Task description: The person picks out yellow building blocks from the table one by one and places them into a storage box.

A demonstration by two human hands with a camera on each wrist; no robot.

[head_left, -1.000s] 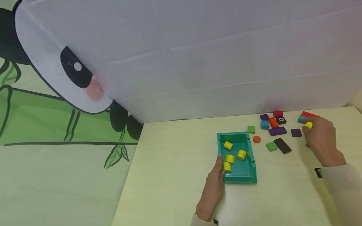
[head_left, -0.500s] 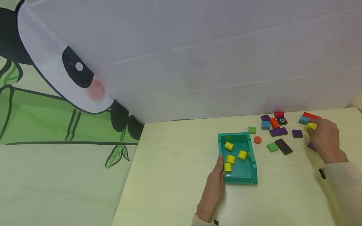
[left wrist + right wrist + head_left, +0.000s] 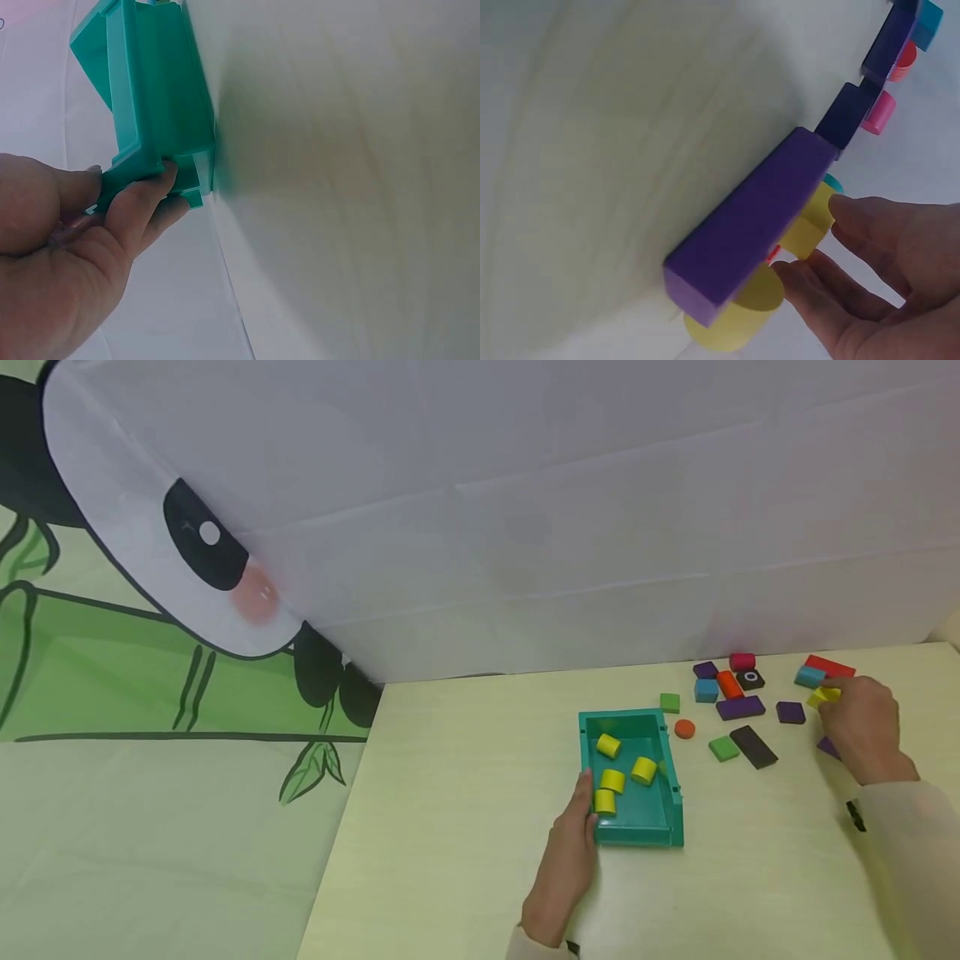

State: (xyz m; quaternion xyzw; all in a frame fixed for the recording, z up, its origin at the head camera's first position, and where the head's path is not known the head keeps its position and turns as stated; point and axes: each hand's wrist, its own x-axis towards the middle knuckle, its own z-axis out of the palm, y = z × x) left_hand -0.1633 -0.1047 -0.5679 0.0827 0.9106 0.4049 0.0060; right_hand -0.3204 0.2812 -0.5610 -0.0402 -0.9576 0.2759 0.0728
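Observation:
My left hand (image 3: 566, 864) grips the near-left side of a teal plastic tray (image 3: 637, 837). In the left wrist view the thumb and fingers (image 3: 135, 206) hold the tray's edge from either side. Several yellow cylinders (image 3: 643, 770) lie inside the tray. At the right of the table, my right hand (image 3: 862, 727) pinches a yellow block (image 3: 810, 221) between thumb and fingers, close to the tabletop. A second yellow piece, a cylinder (image 3: 742, 311), sits right by its fingertips in the right wrist view. A purple block (image 3: 746, 221) partly covers both yellow pieces there.
Blue (image 3: 810, 676) and red blocks (image 3: 831, 665) lie just beyond the right hand. Between tray and hand are scattered a long purple block (image 3: 741, 707), a black block (image 3: 753, 747), green blocks (image 3: 723, 748) and an orange disc (image 3: 684, 728). A white printed cloth (image 3: 525, 527) hangs behind the table.
The right hand has shifted slightly right, and more of the yellow at its fingertips and a purple block below it show. The left hand and tray stay in place.

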